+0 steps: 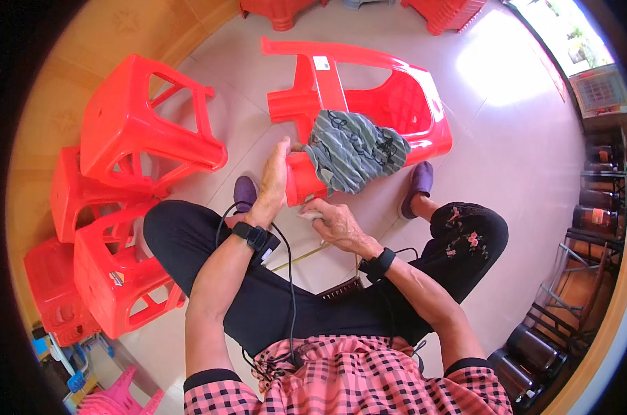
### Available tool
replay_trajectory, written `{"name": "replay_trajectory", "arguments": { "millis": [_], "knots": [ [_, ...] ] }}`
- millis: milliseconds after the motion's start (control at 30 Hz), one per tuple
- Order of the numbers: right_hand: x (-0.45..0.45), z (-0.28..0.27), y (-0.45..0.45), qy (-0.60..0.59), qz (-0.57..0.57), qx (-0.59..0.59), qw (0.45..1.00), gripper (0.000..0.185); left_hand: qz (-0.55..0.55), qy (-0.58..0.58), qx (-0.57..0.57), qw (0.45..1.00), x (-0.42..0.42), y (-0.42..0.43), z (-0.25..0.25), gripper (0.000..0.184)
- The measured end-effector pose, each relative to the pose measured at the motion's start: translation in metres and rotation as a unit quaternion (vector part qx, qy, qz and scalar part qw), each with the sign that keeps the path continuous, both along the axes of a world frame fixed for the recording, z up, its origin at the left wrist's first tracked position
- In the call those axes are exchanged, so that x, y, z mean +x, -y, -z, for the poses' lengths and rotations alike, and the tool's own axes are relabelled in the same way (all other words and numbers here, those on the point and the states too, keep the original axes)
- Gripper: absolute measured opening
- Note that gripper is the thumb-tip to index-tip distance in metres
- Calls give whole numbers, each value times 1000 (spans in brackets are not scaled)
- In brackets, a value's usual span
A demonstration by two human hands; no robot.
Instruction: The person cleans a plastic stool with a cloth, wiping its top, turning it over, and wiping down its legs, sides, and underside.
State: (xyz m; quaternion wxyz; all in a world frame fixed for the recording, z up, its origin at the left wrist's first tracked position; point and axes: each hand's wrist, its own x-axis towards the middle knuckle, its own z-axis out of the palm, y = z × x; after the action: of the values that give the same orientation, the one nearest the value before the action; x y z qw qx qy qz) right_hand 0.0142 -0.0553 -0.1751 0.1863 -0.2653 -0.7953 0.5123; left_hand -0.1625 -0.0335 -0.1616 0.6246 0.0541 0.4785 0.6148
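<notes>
A red plastic stool [424, 104] lies on its side in front of me, its legs pointing left. A crumpled grey-green striped cloth [358, 152] with dark lettering is draped over its nearer leg. My left hand [275, 176] grips the end of that leg, its thumb up and its other fingers mostly hidden behind the plastic. Just below the leg end, my right hand [338, 225] is closed, with a small whitish piece [310, 214] between thumb and fingers; its kind is unclear.
Several red stools [147, 124] stand at the left along the wooden wall. More red stools [279, 10] are at the top. Dark jars [535, 349] and a metal rack [569, 277] line the right side. Pink plastic pieces [116, 398] lie at lower left. Black cables hang by my wrists.
</notes>
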Motion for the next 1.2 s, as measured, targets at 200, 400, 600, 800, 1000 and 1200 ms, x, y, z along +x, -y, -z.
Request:
{"name": "replay_trajectory", "arguments": {
  "millis": [200, 400, 600, 800, 1000, 1200],
  "knots": [
    [-7, -10, 7, -42, 61, 29, 997, 37, 11, 13, -15, 1000, 1, 1, -6, 42],
    [-7, -2, 13, 41, 41, 83, 995, 48, 28, 3, 5, 1000, 0, 1, -5, 45],
    [-7, -8, 17, 94, 42, 22, 994, 50, 17, 8, 1, 1000, -1, -1, -3, 49],
    [-13, 12, 7, -15, 78, -77, 994, 44, -12, -22, -9, 1000, -4, -3, 5, 45],
    [-8, 23, 31, 28, -107, -77, 991, 27, 0, -22, 1, 1000, -3, 0, 7, 39],
    [-5, -22, -1, -31, 61, 7, 998, 31, 17, -16, 2, 1000, -1, 0, -3, 40]
  ]
}}
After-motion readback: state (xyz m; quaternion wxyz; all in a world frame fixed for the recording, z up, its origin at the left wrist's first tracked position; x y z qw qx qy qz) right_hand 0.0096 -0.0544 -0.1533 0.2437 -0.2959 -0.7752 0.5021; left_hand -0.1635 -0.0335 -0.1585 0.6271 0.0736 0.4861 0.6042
